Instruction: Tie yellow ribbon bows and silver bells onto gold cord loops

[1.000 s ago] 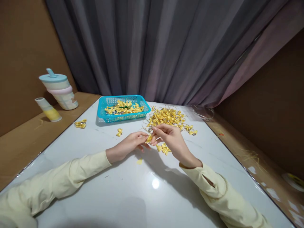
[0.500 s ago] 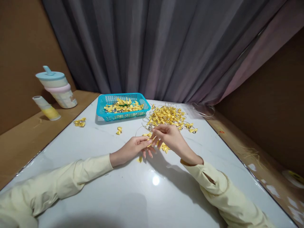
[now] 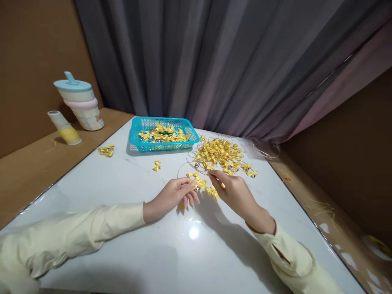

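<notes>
Bow [image 3: 201, 183]: held low over the table [image 3: 122, 183], with the left hand's [image 3: 171, 198] thumb and finger closed on it.
Cord [image 3: 199, 170]: seems pinched at its end by the right hand [image 3: 235, 194], whose fingertips are pressed together.
Gap between hands: just made, as the right hand has been pulled away; the bow is now kept by the left hand alone.
Heap [image 3: 217, 151]: piled up past the hands.
Basket [image 3: 134, 132]: set left of the heap, with more bows inside.
</notes>
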`<action>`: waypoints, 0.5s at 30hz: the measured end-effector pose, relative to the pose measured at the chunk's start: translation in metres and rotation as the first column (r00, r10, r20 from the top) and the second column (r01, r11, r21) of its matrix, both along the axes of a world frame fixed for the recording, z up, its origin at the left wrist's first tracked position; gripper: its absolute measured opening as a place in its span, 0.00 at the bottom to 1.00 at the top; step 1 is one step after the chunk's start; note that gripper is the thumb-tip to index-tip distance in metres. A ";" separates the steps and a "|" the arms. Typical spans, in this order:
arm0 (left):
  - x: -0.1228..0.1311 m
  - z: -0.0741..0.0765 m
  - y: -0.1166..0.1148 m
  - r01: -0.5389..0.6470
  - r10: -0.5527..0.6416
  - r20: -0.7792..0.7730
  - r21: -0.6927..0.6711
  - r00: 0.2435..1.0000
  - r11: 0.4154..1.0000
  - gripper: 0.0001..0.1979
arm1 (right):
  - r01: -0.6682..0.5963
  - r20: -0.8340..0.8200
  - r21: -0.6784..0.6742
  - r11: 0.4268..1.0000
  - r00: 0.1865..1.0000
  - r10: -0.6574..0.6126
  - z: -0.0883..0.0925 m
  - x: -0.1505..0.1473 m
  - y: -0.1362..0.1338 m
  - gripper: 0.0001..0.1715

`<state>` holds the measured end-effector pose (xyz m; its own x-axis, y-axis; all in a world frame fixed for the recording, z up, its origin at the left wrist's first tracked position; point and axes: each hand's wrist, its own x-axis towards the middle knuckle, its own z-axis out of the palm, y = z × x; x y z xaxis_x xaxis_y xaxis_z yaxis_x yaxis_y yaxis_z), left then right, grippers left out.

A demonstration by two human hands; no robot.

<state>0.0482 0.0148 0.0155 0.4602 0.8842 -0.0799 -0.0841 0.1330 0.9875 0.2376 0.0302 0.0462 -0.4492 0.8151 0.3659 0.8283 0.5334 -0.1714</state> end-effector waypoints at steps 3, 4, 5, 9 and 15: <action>0.001 0.004 -0.014 0.047 -0.046 0.025 -0.075 0.999 0.996 0.17 | -0.055 -0.023 0.081 0.995 0.998 0.057 -0.006 0.004 -0.009 0.13; 0.002 0.003 -0.018 0.071 -0.069 0.023 -0.099 0.997 0.993 0.17 | -0.072 -0.019 0.115 0.991 0.997 0.075 -0.007 0.004 -0.011 0.13; 0.002 0.001 -0.020 0.092 -0.091 0.017 -0.120 0.996 0.989 0.18 | -0.089 -0.009 0.148 0.985 0.996 0.091 -0.008 0.005 -0.013 0.13; -0.001 -0.010 -0.015 0.111 -0.113 -0.008 -0.117 0.994 0.987 0.18 | -0.153 0.047 0.199 0.968 0.988 0.147 -0.012 0.005 -0.012 0.14; -0.008 -0.018 -0.001 0.151 -0.152 -0.031 -0.027 0.988 0.988 0.17 | -0.126 0.010 0.181 0.975 0.992 0.126 -0.019 0.003 -0.002 0.15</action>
